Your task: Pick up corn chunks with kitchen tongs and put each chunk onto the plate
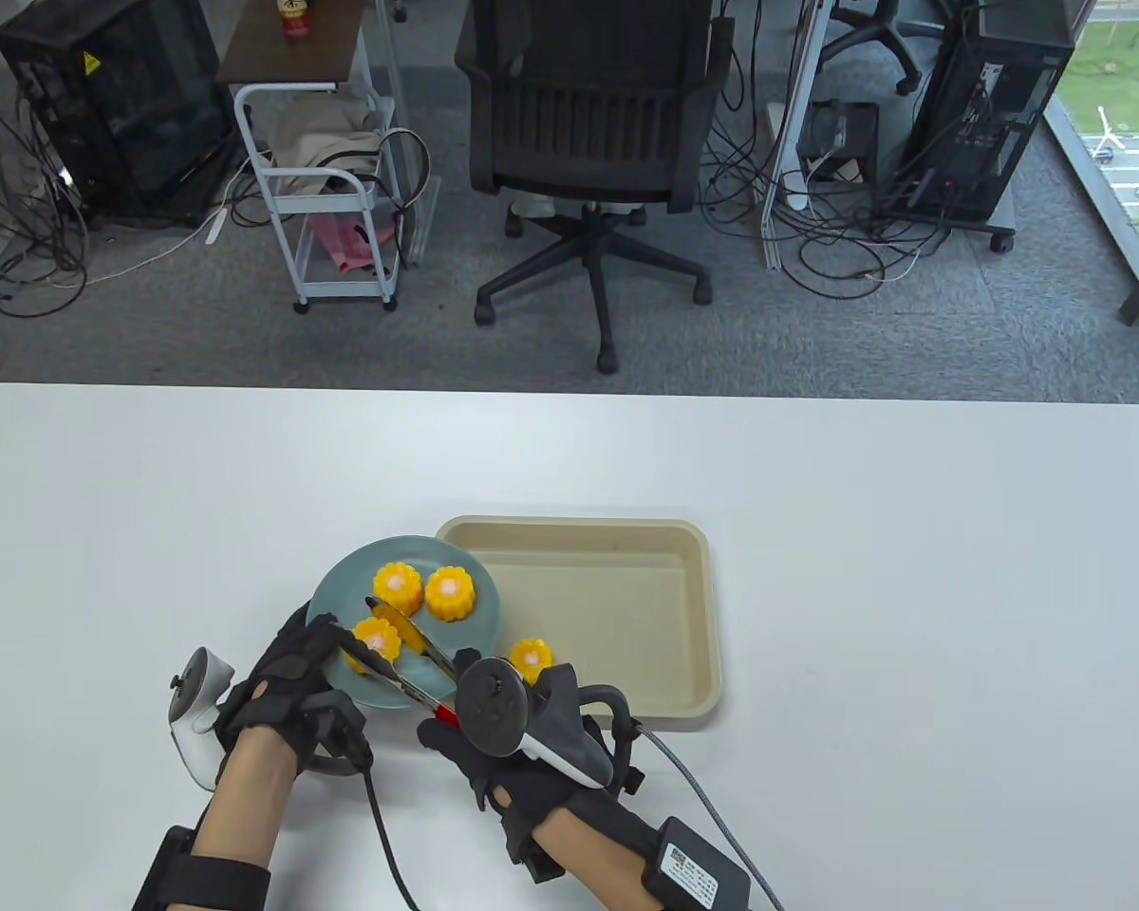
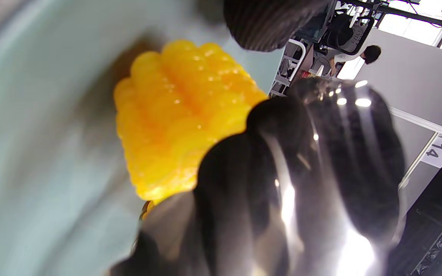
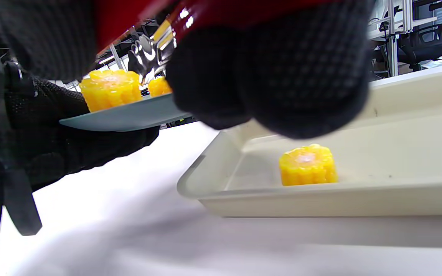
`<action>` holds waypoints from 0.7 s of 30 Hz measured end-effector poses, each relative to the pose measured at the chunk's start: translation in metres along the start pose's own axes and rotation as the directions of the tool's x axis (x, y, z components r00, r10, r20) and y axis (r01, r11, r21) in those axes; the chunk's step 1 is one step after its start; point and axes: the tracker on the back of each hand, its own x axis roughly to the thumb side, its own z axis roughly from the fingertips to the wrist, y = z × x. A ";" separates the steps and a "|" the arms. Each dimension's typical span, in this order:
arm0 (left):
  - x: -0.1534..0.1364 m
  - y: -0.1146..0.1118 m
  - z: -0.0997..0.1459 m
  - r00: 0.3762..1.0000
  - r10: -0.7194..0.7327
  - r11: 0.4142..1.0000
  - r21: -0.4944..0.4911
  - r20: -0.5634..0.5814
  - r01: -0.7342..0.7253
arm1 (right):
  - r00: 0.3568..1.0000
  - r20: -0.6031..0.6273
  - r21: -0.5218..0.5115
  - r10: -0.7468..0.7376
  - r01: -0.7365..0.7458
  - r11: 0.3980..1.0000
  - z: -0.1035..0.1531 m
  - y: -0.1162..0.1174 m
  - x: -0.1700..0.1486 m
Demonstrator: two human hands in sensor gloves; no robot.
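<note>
A blue-grey plate (image 1: pixel 465 631) carries three yellow corn chunks: two at the back (image 1: pixel 398 585) (image 1: pixel 450 593) and one at the front (image 1: pixel 377 642). My left hand (image 1: pixel 285 678) grips the plate's near-left rim; in the right wrist view the plate (image 3: pixel 129 117) is held off the table. My right hand (image 1: pixel 456 745) grips red-handled metal tongs (image 1: pixel 408 678). The tong arms straddle the front chunk (image 2: pixel 175 115), with one tip (image 2: pixel 320 172) close beside it. Whether they squeeze it is unclear. One more chunk (image 1: pixel 532 657) (image 3: pixel 308 165) stands in the beige tray (image 1: pixel 693 617).
The white table (image 1: pixel 864 493) spreads wide to the right and behind the tray. Glove cables (image 1: pixel 384 835) trail toward the near edge. Beyond the far edge stand an office chair (image 1: pixel 588 114), a white cart (image 1: pixel 327 190) and computer cases.
</note>
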 end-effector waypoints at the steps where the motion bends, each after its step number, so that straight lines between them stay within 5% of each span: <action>1: 0.000 0.000 0.000 1.000 0.000 1.000 0.001 0.000 0.000 | 1.000 0.005 -0.014 -0.024 0.024 1.000 0.001 -0.002 -0.001; 11: 0.000 0.000 -0.001 1.000 -0.012 1.000 -0.005 -0.003 0.012 | 0.995 -0.004 -0.046 -0.104 0.104 0.994 0.002 -0.026 -0.009; 21: 0.000 0.001 -0.001 1.000 -0.008 1.000 0.006 -0.001 0.008 | 0.977 -0.045 -0.182 -0.206 0.195 0.964 0.013 -0.077 -0.049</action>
